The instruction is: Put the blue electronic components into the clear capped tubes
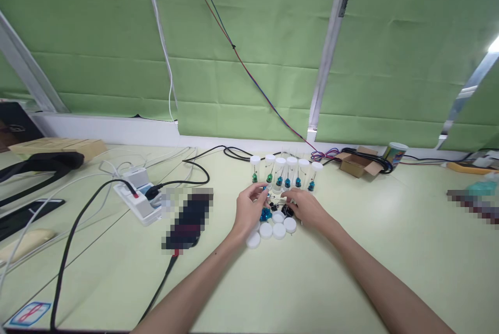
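My left hand (250,209) pinches a small blue part (265,187) between thumb and fingertips; its exact kind is too small to make out. Beneath that hand lies a pile of blue pieces (265,214). My right hand (307,207) has its fingers curled together beside small black parts (287,211) with thin leads; whatever its fingertips hold is hidden. Just beyond both hands, several clear tubes with white caps (291,161) stand in a row, with green or blue parts inside. Loose white caps (279,230) lie on the near side, between my wrists.
A white power strip (141,209) with plugs and cables sits to the left, near a blurred dark device (191,222). Toward the back right are an opened cardboard box (354,165), coiled black cable and a canister (395,154). Green blinds (249,84) hang behind the table.
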Demonstrator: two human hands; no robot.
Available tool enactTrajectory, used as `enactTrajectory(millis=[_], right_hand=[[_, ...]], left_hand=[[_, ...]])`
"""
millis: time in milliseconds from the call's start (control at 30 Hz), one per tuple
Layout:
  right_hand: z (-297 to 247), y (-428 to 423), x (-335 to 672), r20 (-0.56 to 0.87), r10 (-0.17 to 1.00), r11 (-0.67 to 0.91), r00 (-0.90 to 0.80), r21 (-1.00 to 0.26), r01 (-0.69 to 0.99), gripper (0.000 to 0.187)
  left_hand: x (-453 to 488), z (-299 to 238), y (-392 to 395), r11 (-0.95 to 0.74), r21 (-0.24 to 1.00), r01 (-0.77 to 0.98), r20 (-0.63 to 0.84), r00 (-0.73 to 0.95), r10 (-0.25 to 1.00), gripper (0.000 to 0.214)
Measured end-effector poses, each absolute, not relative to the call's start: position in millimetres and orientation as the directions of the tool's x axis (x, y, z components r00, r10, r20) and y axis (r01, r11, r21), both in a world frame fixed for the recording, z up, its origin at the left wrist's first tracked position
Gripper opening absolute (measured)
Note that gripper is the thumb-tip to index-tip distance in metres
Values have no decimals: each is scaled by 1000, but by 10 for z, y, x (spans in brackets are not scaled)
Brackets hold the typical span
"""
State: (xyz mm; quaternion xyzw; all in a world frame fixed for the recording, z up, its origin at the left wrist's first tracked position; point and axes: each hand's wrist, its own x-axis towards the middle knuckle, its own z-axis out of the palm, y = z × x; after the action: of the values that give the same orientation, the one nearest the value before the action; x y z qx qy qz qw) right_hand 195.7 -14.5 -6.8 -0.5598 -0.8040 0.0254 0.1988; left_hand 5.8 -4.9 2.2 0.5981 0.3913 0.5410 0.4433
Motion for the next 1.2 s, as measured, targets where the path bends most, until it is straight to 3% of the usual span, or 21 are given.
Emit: enactTrajectory(millis=[400, 800, 1033, 1200], right_hand=[[-56, -155, 1958, 304, 917, 349, -258, -300, 888, 27], [-26, -183, 1947, 334, 911, 339, -240, -281, 898, 23], [22, -253, 1748, 490, 806, 495, -332, -249, 833, 23], [40, -282, 1572, 490, 722, 641, -488, -210, 738, 21]], left_hand=[[50, 33, -46, -308, 951, -3, 307, 91, 947, 28], [23, 24, -1, -336, 941, 44, 338, -41, 940, 29], [13, 37, -15, -354, 931, 92, 361, -81, 929, 27], [8, 42, -12, -370, 926, 82, 376, -84, 923, 26]])
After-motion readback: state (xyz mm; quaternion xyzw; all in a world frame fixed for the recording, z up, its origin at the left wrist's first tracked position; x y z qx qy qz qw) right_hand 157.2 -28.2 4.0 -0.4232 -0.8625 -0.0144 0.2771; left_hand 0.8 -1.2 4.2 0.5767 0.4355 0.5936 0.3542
